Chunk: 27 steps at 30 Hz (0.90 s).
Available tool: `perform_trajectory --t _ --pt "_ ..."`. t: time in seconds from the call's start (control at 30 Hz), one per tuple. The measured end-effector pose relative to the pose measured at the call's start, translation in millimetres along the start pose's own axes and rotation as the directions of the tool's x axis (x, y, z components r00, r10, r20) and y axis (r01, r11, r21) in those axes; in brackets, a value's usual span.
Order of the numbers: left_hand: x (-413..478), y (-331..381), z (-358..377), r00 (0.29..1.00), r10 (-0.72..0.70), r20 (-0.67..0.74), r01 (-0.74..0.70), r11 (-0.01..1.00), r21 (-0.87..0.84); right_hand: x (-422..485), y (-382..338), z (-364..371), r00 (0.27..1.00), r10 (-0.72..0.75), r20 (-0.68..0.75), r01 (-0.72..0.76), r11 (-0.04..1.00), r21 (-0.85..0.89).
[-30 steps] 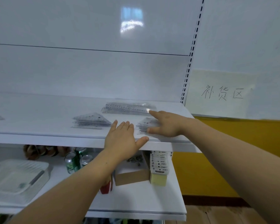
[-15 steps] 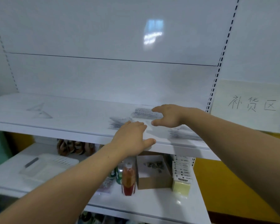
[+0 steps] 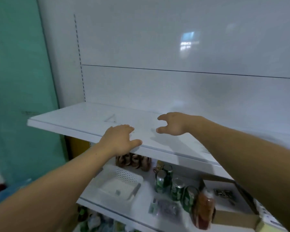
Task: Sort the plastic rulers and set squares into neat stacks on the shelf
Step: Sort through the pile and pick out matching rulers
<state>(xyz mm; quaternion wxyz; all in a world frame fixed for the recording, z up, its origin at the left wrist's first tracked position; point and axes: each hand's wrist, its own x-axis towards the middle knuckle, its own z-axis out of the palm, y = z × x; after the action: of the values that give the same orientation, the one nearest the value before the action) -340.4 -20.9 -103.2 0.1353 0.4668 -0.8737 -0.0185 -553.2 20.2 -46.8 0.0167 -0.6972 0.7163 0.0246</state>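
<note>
The shelf [image 3: 77, 119] and back panel [image 3: 141, 39] are shown in white, the panel crossed by one dark seam [image 3: 157, 69] and edged by a column of dark slots [image 3: 79, 56]. The set square [image 3: 111, 119] is rendered transparent. The side wall [image 3: 15, 81] is painted teal. Below, green cans [image 3: 161, 180], a white perforated basket [image 3: 124, 177] and a brown box [image 3: 234, 219] are seen.

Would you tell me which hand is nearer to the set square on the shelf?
Left. The left hand is just in front of the set square, slightly right; the right hand is farther off to its right.
</note>
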Motion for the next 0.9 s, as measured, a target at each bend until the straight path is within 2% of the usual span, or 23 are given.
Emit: perform_trajectory --t 0.23,0.43,0.57,0.67,0.73,0.83,0.9 --pt "9.4 -100.7 -12.7 0.986 -0.160 0.053 0.160 0.987 0.006 84.0 -82.9 11.9 0.994 -0.101 0.047 0.100 0.995 0.022" --pt "47.8 -155.8 -6.1 0.974 -0.195 0.115 0.197 0.980 -0.009 144.6 -113.9 40.7 0.994 -0.102 0.046 0.100 0.994 0.042" --pt "94.5 -178.7 -2.3 0.987 -0.096 0.132 0.108 0.991 -0.081 176.3 -113.1 56.2 0.985 -0.154 -0.080 0.160 0.984 0.072" --pt "120.8 -182.3 4.1 0.970 0.035 0.242 -0.012 0.995 -0.099 185.9 -110.8 60.2 0.975 -0.163 -0.151 0.185 0.972 0.146" --pt "128.3 -185.3 8.8 0.950 0.106 0.294 -0.080 0.992 -0.101 184.9 -111.4 61.1 0.969 -0.181 -0.168 0.205 0.969 0.137" --pt "130.8 -202.8 7.9 0.955 0.149 0.256 -0.099 0.976 -0.195 178.0 -115.7 61.3 0.960 -0.194 -0.201 0.217 0.971 0.098" --pt "128.9 -216.8 4.4 0.961 0.161 0.225 -0.110 0.968 -0.225 170.3 -123.2 57.6 0.971 -0.151 -0.185 0.163 0.985 0.053"
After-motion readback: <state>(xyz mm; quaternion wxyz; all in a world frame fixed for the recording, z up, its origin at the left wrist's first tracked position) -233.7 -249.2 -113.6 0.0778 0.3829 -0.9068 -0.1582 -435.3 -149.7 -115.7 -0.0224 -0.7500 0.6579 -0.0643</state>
